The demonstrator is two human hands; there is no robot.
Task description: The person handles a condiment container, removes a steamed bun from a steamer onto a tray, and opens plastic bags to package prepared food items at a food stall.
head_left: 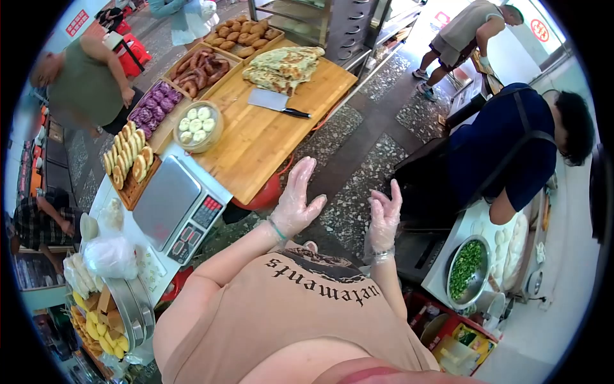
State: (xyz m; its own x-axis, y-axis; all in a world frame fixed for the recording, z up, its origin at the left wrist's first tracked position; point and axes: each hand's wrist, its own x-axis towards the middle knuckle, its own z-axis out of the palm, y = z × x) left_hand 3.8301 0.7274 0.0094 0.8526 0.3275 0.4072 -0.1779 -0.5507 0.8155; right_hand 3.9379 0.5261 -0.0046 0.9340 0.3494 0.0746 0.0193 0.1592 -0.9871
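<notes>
My left hand [297, 198], in a clear plastic glove, is raised in front of my body, fingers stretched and thumb apart, holding nothing. My right hand [385, 221], gloved alike, is held up across from it with its fingers apart and nothing in them. Neither hand touches anything. Nearest my left hand is the wooden cutting board [256, 147]. On the board lie a cleaver [268, 100] with a black handle and a stack of browned flatbreads [281, 69]. A digital scale [182, 208] stands left of my left arm.
Trays hold golden pastries [243, 35], brown sausage-like pieces [198, 72], purple buns [153, 109] and round cakes [128, 153]. A tub [198, 127] holds pale round pieces. To the right, a person in dark blue [505, 147] bends beside a bowl of chopped greens [467, 269]. Other people stand around.
</notes>
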